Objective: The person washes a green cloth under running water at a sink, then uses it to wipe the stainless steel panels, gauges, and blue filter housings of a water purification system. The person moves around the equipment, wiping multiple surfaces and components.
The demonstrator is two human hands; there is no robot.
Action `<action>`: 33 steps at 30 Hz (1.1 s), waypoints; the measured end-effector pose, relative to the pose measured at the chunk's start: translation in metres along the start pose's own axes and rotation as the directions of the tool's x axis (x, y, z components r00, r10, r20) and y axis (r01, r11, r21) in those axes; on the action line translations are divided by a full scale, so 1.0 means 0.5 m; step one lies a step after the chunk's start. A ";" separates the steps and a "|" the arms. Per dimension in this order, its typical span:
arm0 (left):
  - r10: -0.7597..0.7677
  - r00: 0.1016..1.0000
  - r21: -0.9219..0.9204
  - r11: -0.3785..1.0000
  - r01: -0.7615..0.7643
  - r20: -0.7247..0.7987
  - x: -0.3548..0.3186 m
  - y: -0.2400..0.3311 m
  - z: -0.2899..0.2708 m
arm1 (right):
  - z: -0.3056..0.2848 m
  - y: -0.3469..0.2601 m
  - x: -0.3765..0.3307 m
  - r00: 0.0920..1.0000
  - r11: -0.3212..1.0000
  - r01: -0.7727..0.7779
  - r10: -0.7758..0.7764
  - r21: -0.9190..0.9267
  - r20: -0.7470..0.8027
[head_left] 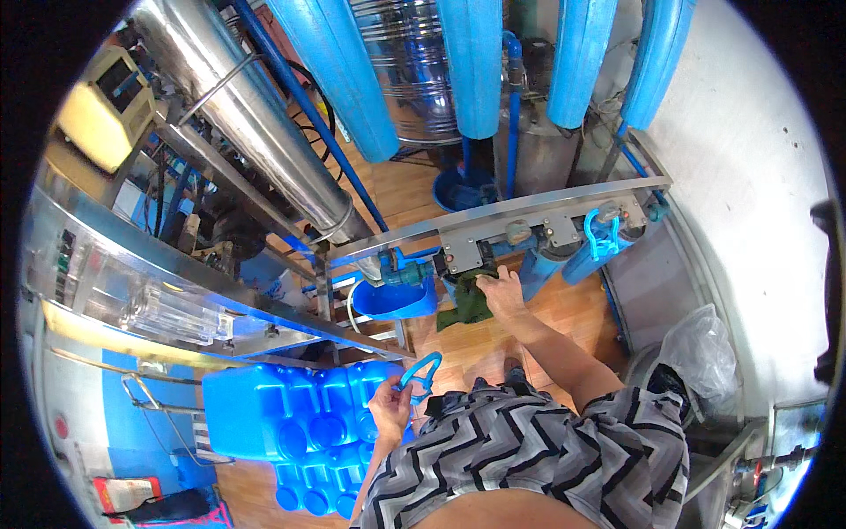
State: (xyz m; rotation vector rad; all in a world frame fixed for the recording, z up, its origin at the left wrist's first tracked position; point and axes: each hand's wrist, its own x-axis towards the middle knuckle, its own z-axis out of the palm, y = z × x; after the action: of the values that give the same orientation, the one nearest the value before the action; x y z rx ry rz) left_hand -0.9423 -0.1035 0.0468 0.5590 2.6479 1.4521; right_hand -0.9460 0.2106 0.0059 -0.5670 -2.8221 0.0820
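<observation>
A: Right hand (504,291) first. We have it stretched forward, closed on a dark green cloth (465,304) and pressing it against the top of a blue filter housing (538,269), just under the grey bracket plate (480,249).

B: Left hand (389,407)?

A: Low, close to our body, fingers pinched on the handle of a blue ring-shaped filter wrench (421,374). The loop points up and away from the hand, and it is on nothing yet.

B: So which step do we log?

A: Our reading is wiping or gripping the housing head with the cloth, with the wrench held ready. Whether the housing is being loosened or tightened, we cannot tell.

B: What does the next move call for?

A: Likely bringing the wrench across from the left hand to the housing under the right, then slipping the loop round the canister. That would need the cloth out of the way and a square seat, or the ring may slip.

B: Surroundings?

A: Left of the right hand, a blue basin (395,301) below a valve. Right of it, a second wrench (602,236) hanging on the steel rail (529,204). Beside the left hand, stacked blue jerrycans (291,410). Far right, a clear plastic bag (701,353).
</observation>
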 end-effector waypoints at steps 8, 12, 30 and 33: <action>0.015 1.000 0.049 0.999 -0.014 -0.015 -0.003 -0.002 -0.018 | 0.013 -0.021 0.014 0.996 0.995 0.074 -0.069 0.072 -0.063; -0.083 0.996 -0.010 0.996 0.083 0.018 0.004 -0.002 -0.013 | 0.039 -0.013 0.007 0.993 0.996 0.007 0.003 0.084 -0.121; 0.015 1.000 -0.023 1.000 -0.015 0.007 0.042 0.060 0.009 | 0.002 -0.038 0.145 0.986 0.980 0.164 -0.164 0.118 -0.003; 0.008 1.000 -0.017 1.000 -0.007 0.030 0.037 0.060 0.015 | 0.051 -0.005 0.112 0.912 0.916 0.388 -0.366 0.099 -0.188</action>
State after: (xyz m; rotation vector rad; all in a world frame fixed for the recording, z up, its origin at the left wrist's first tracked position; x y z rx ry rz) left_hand -0.9494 -0.0761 0.0697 0.5852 2.6111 1.4546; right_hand -1.0036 0.2297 -0.0048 0.0104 -2.6809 0.1423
